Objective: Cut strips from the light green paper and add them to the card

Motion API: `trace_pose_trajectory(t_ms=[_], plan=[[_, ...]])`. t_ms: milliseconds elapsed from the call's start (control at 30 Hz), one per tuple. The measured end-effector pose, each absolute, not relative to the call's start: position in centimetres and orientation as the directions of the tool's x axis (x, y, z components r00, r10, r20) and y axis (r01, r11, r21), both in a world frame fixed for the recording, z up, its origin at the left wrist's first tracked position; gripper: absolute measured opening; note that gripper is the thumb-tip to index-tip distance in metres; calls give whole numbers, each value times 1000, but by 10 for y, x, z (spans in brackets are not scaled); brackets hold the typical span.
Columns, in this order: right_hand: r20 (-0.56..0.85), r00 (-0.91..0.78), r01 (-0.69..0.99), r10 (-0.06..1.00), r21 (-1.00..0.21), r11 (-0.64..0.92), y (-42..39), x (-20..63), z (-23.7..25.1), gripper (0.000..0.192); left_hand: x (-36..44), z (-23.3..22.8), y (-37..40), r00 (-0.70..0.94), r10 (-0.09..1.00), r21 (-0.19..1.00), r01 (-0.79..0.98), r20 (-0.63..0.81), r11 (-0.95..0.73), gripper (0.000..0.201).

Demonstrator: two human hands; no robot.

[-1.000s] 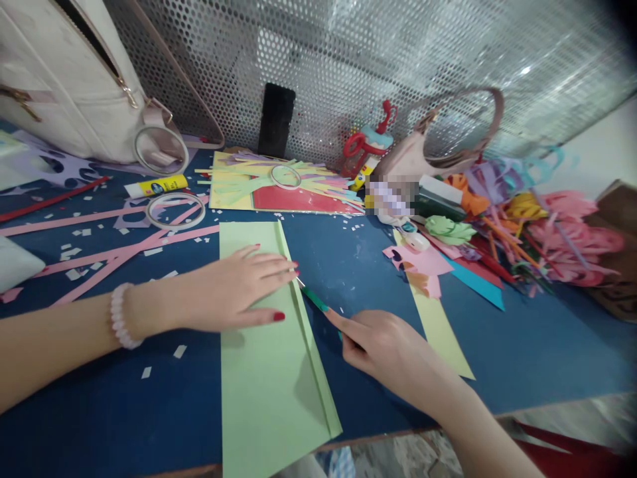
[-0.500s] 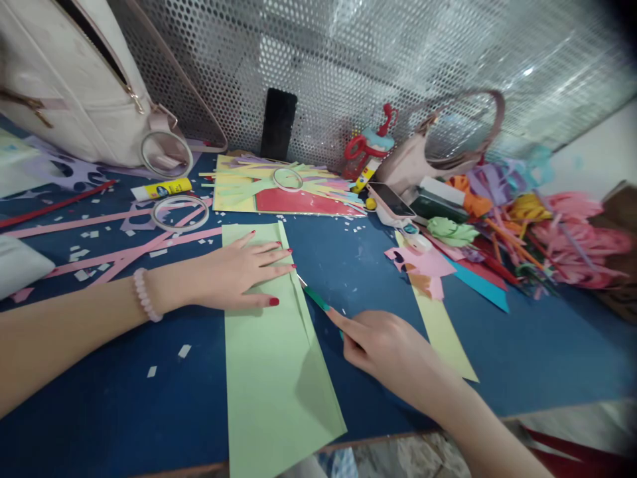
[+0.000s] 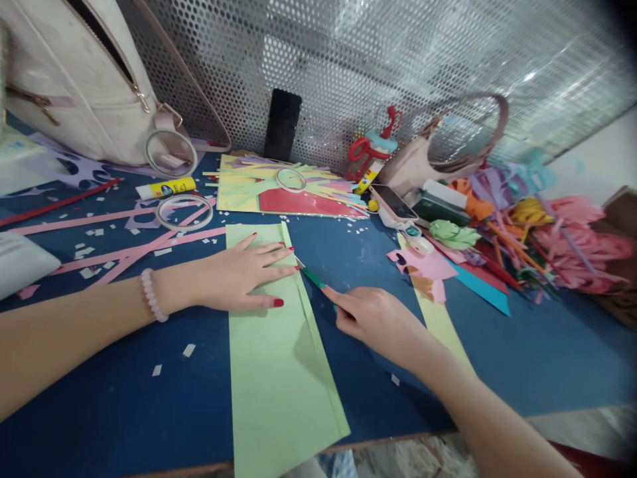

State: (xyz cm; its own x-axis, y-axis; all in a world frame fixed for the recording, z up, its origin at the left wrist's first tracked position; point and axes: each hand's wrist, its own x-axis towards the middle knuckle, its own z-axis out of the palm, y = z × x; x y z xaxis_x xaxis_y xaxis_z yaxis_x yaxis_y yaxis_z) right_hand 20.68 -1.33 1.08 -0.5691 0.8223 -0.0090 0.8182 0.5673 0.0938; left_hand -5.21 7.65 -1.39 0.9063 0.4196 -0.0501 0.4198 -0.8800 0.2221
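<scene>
A long sheet of light green paper [image 3: 279, 372] lies lengthwise, with a narrow folded strip along its right side. My left hand [image 3: 243, 275] is spread flat on its upper part, pressing it to the table. In my right hand [image 3: 378, 325] is a slim green craft knife [image 3: 312, 276], the index finger stretched along its handle. The thin metal tip touches the folded right edge, close to my left fingertips. The rest of the handle is hidden under my right hand.
Behind the sheet lie paper strips [image 3: 239, 189] with a tape roll [image 3: 291, 180] on top. A glue stick [image 3: 166, 188], another tape roll [image 3: 184, 213] and pink strips are left. A phone [image 3: 283, 125] leans at the back. Right are a handbag [image 3: 411, 159] and crumpled paper [image 3: 577, 232].
My right hand has moved the knife a little farther up along the folded edge, away from me. My left hand stays on the paper. The whole view has shifted slightly.
</scene>
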Motion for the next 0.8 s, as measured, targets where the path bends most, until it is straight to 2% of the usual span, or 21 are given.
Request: trace_pose_trajectory(t_ms=[533,800], plan=[[-151,-442,880,884,116,460,23,186,20,44,-54,-17,77,909,415,220,413,-40,-884,64],[-130,-385,916,914,69,396,51,179,17,45,-54,-17,77,909,415,219,412,-35,-884,64]])
